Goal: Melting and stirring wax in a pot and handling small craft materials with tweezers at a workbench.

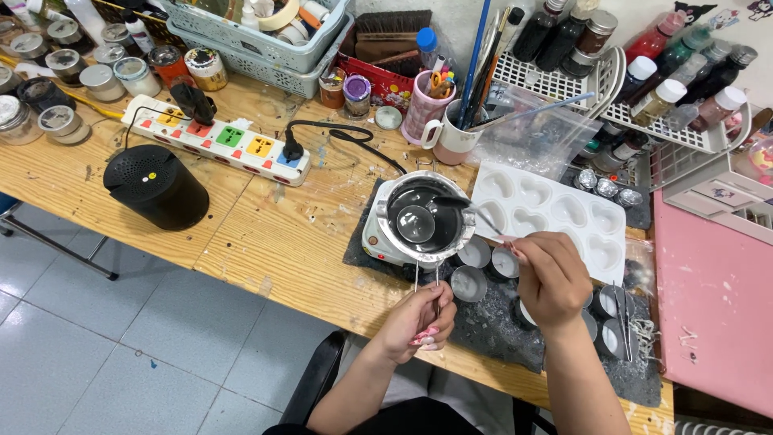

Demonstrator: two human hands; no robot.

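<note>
Working from the left, we see a black round speaker and a white power strip with coloured sockets on the wooden surface. Next comes the metal melting pot on its small heater, holding dark liquid wax. Our left hand is clamped on the pot's wire handle; our right hand pinches a spoon whose bowl sits in the pot. We judge the step to be stirring or scooping wax; the next move calls for a level, steady spoon. Just beside the pot stand small round tins, some seemingly filled. Behind them lies an empty white heart mould.
</note>
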